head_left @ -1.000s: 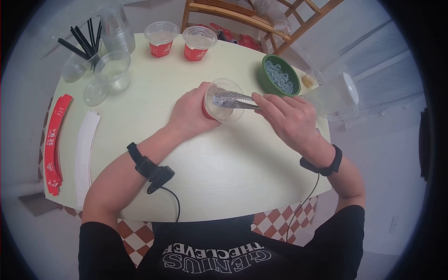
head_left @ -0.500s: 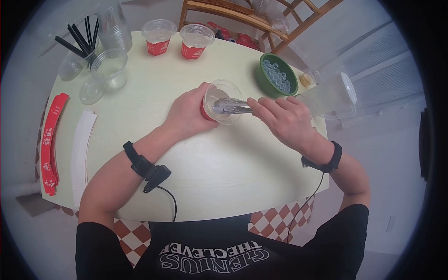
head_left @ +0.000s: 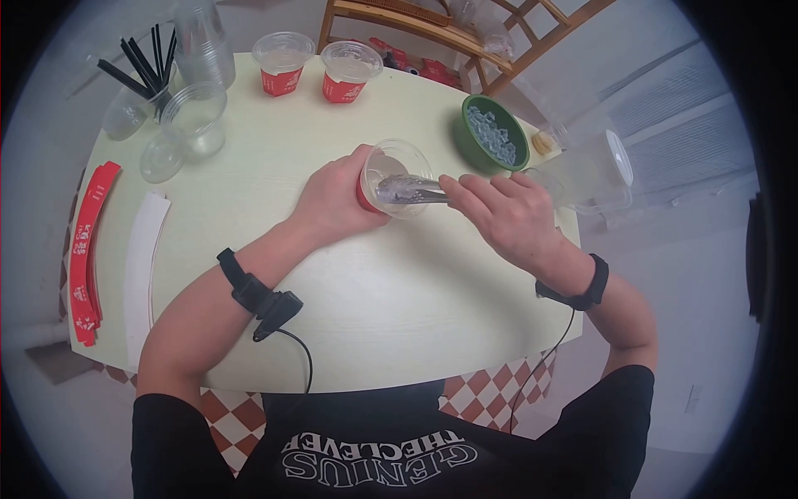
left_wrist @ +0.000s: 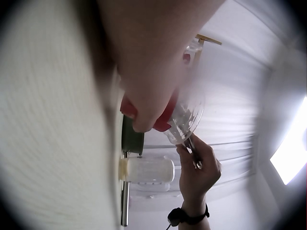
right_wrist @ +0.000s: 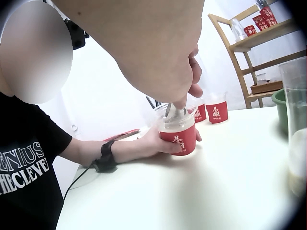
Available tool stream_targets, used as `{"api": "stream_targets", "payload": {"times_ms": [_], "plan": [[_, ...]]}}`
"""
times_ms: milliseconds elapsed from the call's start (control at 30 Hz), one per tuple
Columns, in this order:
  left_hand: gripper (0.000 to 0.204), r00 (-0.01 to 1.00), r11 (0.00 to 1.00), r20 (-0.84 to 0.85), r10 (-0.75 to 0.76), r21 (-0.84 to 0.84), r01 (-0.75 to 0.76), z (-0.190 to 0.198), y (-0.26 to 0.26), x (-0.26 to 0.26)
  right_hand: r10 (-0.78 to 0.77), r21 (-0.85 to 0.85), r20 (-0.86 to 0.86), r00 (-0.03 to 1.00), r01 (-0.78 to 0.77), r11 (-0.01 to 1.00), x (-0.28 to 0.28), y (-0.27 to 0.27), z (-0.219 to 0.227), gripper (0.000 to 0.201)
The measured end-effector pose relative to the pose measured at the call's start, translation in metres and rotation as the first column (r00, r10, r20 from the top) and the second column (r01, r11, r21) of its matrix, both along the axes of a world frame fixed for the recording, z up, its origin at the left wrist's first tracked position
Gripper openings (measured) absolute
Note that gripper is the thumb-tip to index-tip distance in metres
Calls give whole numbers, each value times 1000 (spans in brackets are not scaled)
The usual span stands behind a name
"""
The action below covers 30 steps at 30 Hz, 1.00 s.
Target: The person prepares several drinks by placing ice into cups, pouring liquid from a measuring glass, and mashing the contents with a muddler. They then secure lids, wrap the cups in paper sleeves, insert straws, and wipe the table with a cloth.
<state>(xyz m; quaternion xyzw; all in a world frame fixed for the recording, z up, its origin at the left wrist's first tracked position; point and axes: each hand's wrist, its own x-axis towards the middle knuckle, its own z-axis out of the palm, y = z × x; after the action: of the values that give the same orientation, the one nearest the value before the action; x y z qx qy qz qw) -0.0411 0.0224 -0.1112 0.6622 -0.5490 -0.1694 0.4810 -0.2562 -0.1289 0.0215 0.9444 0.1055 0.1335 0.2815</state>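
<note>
A clear plastic cup (head_left: 372,170) with a red paper sleeve (right_wrist: 184,142) stands at the middle of the table, and my left hand (head_left: 339,198) grips it around the sleeve. Pale content shows inside its wall in the right wrist view. From the right, my right hand (head_left: 509,214) holds metal tongs (head_left: 409,190). Their tips reach into the cup's mouth, arms close together. Beyond the right hand sits a green bowl (head_left: 467,154) with clear ice cubes (head_left: 492,135) in it.
Two lidded red-sleeved cups (head_left: 280,81) stand at the back. Black straws (head_left: 148,71), stacked clear cups (head_left: 204,46) and an open cup (head_left: 196,125) are at back left. Red sleeves (head_left: 87,241) and white strips (head_left: 145,266) lie left. A clear pitcher (head_left: 594,170) stands right.
The tongs' arms have come together over the cup and their tips tilt lower into it. My left hand keeps its grip on the cup. The head view has shifted slightly.
</note>
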Motion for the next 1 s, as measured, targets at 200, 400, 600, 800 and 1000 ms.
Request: {"api": "stream_targets", "payload": {"times_ms": [200, 400, 600, 800, 1000], "plan": [[66, 1000, 996, -2, 25, -80, -25, 0, -1, -1, 11, 54, 95, 995, -16, 998, 0, 1, 4, 32], [67, 999, 998, -9, 40, -47, -41, 2, 0, -1, -2, 76, 115, 993, -7, 997, 0, -1, 5, 32], [67, 999, 997, 1, 38, -62, -38, 0, 0, -2, -16, 79, 95, 995, 9, 997, -2, -1, 4, 34], [65, 999, 997, -43, 33, -62, -36, 4, 0, -2, -18, 109, 103, 995, 7, 994, -2, -1, 7, 34], [74, 998, 999, -49, 30, 46, -28, 8, 0, 1, -99, 147, 159, 982, 76, 986, -6, -9, 27, 31]]}}
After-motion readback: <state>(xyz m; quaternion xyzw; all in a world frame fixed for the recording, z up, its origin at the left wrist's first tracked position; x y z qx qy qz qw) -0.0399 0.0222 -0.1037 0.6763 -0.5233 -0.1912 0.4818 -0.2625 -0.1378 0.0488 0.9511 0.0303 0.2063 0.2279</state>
